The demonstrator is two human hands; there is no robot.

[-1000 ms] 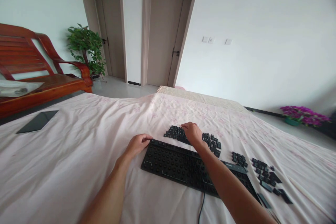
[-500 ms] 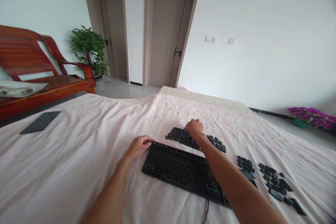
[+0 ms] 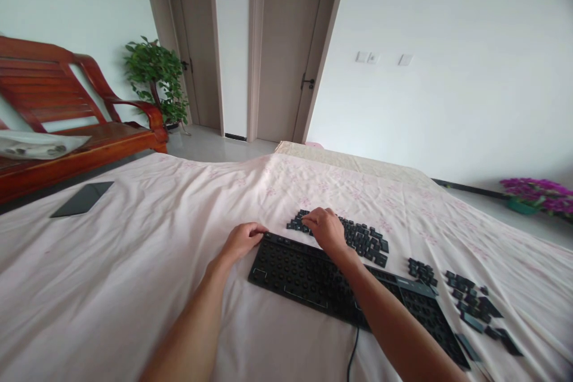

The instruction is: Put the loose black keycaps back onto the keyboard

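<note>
A black keyboard (image 3: 308,277) with its keycaps off lies slantwise on the bedsheet, bare key stems showing. At its upper left corner my left hand (image 3: 244,240) is closed, thumb and fingers gripping the edge. Just beyond the keyboard, a group of loose black keycaps (image 3: 369,240) is laid out in rows. My right hand (image 3: 326,228) hovers over the left part of these rows with its fingertips pinched. Whatever is between those fingertips is too small to make out. My right forearm hides part of the keyboard's middle.
More loose keycaps lie right of the keyboard in a small cluster (image 3: 421,271) and a scattered pile (image 3: 474,304). A black cable (image 3: 353,353) runs from the keyboard's near edge. Far left on the pink sheet (image 3: 188,203) rests a dark flat phone or tablet (image 3: 83,199).
My right hand has shifted left and slightly nearer over the keycap rows, uncovering their right part. My left hand stays at the keyboard's corner. The view has tilted slightly.
</note>
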